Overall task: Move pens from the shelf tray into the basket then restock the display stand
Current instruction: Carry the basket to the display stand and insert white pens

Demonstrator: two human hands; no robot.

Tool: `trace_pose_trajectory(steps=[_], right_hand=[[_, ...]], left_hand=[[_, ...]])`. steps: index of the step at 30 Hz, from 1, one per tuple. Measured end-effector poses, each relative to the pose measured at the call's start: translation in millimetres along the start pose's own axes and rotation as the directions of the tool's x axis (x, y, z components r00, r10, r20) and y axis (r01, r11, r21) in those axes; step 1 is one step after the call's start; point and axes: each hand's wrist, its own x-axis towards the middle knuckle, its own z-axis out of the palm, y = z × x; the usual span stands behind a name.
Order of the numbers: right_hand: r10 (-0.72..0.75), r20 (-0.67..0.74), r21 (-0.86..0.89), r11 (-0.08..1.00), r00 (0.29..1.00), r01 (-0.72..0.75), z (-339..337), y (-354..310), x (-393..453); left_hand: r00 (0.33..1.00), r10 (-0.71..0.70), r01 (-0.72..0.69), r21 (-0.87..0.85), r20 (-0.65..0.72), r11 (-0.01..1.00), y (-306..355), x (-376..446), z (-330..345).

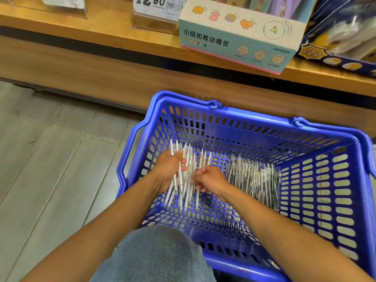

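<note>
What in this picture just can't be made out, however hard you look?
Head view only:
- Display stand and shelf tray: neither is identifiable.
- Price tag: cut off by the top edge.
- Right hand: fingers curl away behind the white pens, so its grip is unclear.
- Clear pens in the blue basket: too small and overlapped to count.
- Dark blue box: blurred, cut by the right edge.

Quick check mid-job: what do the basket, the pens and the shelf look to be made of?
Basket: moulded plastic, glossy blue, judging by the slotted walls and shiny rim. Pens: clear and white plastic barrels, seemingly; light passes through them. Shelf: wood or wood-look laminate, with visible grain and a matte finish; which one cannot be told.
</note>
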Motion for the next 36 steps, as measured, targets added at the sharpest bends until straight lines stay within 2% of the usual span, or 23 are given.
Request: trace_pose_trajectory(steps=[1, 3, 6, 8, 15, 19, 22, 25, 29, 31, 34, 36], right_hand=[[0.05, -0.071, -0.158, 0.986, 0.996, -0.06, 2, 10, 5], [0.105, -0.127, -0.377, 0.915, 0.986, -0.146, 10, 25, 12], [0.116, -0.16, -0.542, 0.82, 0.98, -0.185, 20, 34, 17], [0.097, -0.206, -0.584, 0.786, 0.974, -0.202, 23, 35, 19], [0.064, -0.252, -0.583, 0.786, 0.966, -0.204, 24, 34, 22], [0.035, -0.212, -0.427, 0.896, 0.977, -0.125, 11, 25, 17], [-0.009, -0.159, -0.062, 0.998, 0.987, -0.001, 1, 3, 4], [-0.143, -0.036, 0.154, 0.977, 0.989, 0.147, 3, -21, -12], [-0.255, 0.096, 0.215, 0.949, 0.962, 0.23, 19, -33, -22], [-0.267, 0.13, 0.237, 0.944, 0.955, 0.231, 21, -33, -20], [-0.206, 0.148, 0.361, 0.922, 0.967, 0.141, 9, -28, -8], [-0.103, 0.048, 0.32, 0.944, 0.994, 0.083, -3, -19, 6]], left_hand=[[1.0, 0.0, 0.0, -0.012, -0.007, 1.0, 0, 0, 0], [1.0, 0.012, -0.012, -0.033, -0.014, 0.999, 2, -1, 0], [1.0, 0.008, -0.009, -0.049, -0.031, 0.999, 4, -4, 0], [0.999, 0.002, -0.003, -0.056, -0.032, 0.998, 4, -5, 1], [0.999, -0.017, 0.013, -0.074, -0.045, 0.997, 3, 0, -1], [0.999, -0.033, 0.032, -0.044, -0.031, 0.999, 2, 1, -3], [1.0, -0.011, 0.011, -0.029, -0.026, 1.0, -1, 4, -2], [1.0, 0.007, -0.007, -0.022, -0.021, 1.0, -1, 7, -2], [0.997, -0.004, 0.01, -0.079, 0.072, 0.997, 0, 2, -2], [0.998, 0.016, -0.01, -0.095, 0.055, 0.995, -1, 3, -2], [1.0, 0.016, -0.017, -0.025, -0.019, 1.0, -3, 8, -2], [1.0, 0.017, -0.018, -0.04, -0.026, 0.999, -2, 8, -1]])
